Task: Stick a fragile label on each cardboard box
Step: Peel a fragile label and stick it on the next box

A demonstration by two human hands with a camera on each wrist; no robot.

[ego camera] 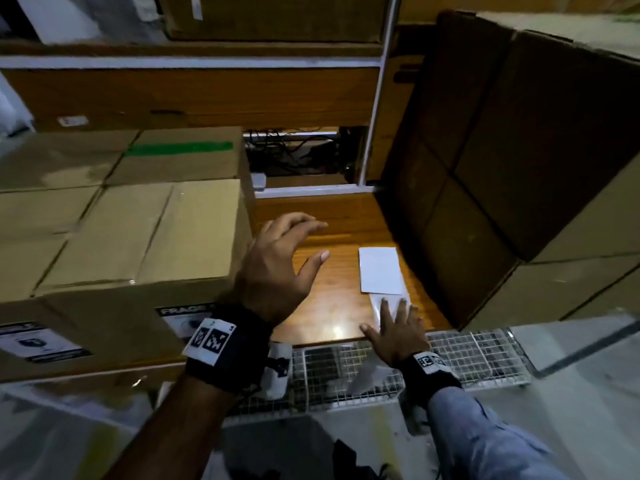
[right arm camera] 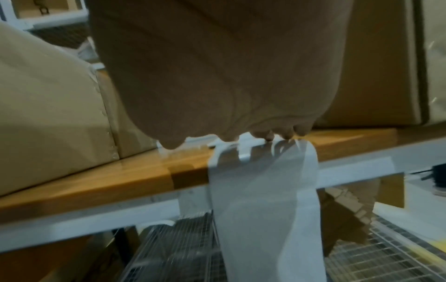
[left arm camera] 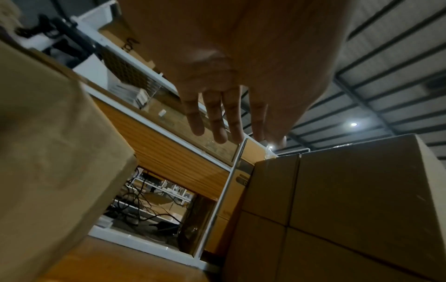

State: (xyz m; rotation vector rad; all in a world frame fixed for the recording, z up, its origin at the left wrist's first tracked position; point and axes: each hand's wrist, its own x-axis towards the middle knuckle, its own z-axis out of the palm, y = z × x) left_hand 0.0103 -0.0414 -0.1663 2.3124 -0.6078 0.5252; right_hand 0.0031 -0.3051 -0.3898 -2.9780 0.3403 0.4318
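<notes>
A white label sheet (ego camera: pixel 380 270) lies on the wooden table (ego camera: pixel 332 317) between two groups of cardboard boxes. From it a glossy backing strip (ego camera: pixel 375 306) (right arm camera: pixel 262 190) runs toward me and hangs over the table's front edge. My right hand (ego camera: pixel 384 317) (right arm camera: pixel 241 135) lies flat on the strip, fingertips pressing it down. My left hand (ego camera: pixel 313 241) (left arm camera: pixel 217 122) hovers open above the table beside the left box (ego camera: pixel 138 237), holding nothing. That box's front face carries a fragile label (ego camera: pixel 180 320), and the box face further left carries another fragile label (ego camera: pixel 38 341). The right box (ego camera: pixel 485 168) shows a bare face.
A wire basket (ego camera: pixel 467 355) sits below the table's front edge, and a white label roll (ego camera: pixel 277 370) is partly hidden behind my left wrist. Wooden shelving (ego camera: pixel 207 98) and tangled cables (ego camera: pixel 294 157) fill the back. More boxes (ego camera: pixel 69 161) stand behind the left box.
</notes>
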